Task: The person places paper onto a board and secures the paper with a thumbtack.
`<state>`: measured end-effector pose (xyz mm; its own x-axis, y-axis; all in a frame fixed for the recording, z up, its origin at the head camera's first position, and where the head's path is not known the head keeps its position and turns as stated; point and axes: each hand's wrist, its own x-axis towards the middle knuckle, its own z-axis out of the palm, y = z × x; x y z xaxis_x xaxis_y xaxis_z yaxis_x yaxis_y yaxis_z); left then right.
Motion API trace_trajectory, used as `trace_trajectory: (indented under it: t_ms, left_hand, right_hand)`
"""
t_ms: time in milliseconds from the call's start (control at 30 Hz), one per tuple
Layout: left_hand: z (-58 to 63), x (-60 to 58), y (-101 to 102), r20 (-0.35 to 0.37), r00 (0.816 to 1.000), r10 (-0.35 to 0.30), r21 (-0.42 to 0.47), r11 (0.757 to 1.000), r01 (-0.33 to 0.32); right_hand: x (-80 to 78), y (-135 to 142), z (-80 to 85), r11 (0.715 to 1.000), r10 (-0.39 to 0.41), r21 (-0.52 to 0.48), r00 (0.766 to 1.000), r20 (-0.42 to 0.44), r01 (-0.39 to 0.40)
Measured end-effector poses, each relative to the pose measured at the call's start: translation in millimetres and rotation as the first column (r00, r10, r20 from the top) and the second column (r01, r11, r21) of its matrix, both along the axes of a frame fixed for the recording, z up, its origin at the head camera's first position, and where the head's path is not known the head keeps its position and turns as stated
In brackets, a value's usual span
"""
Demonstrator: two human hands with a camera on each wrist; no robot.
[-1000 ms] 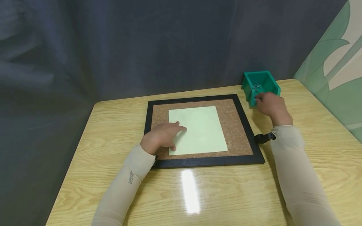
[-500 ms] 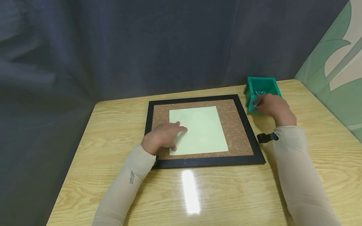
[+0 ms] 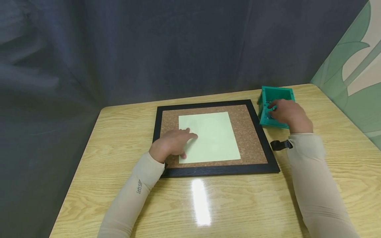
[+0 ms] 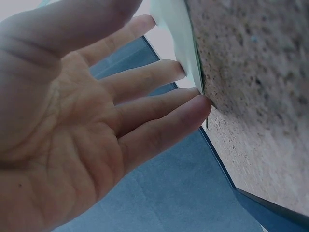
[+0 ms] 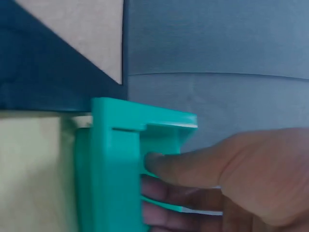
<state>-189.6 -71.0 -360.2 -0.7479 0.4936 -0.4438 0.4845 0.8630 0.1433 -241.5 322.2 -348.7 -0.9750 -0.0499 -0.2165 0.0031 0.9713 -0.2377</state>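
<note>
In the head view my left hand (image 3: 172,142) rests with spread fingers on the left part of a pale green paper sheet (image 3: 215,138). The sheet lies on a corkboard (image 3: 253,138) with a black frame. In the left wrist view the fingertips (image 4: 198,104) press at the sheet's edge, against the cork. My right hand (image 3: 288,114) reaches into a green plastic bin (image 3: 278,90) beside the board's far right corner. Its thumb and fingers stand apart inside the bin in the right wrist view. Small shiny metallic pieces (image 3: 268,101) lie in the bin, partly hidden by this hand.
The wooden table (image 3: 119,142) extends around the board on all sides. A dark curtain (image 3: 175,53) hangs behind its back edge. On the right stands a panel (image 3: 357,76) with a green leaf pattern. Dark wrist cameras (image 3: 279,145) are strapped at the sleeves.
The green bin has slid toward me along the board's right side, tipping and turning slightly. My right hand has gone deeper over it. The left hand stays in place on the sheet.
</note>
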Motion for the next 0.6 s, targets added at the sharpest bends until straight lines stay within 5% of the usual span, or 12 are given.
trace_trajectory:
  t_ms: [267,600]
  left_hand:
    - [-0.8,0.2,0.2,0.003,1.000,-0.001,-0.003,1.000,0.001]
    - [-2.3,-2.1,-0.1,0.003,1.000,-0.008,-0.011,1.000,0.008]
  right_hand:
    - [-4.0,-3.2,-18.7,0.998,-0.044,-0.053,0.994,-0.099,0.039]
    - [-1.7,-0.6,-23.2,0.990,-0.113,-0.097,0.981,-0.160,0.098]
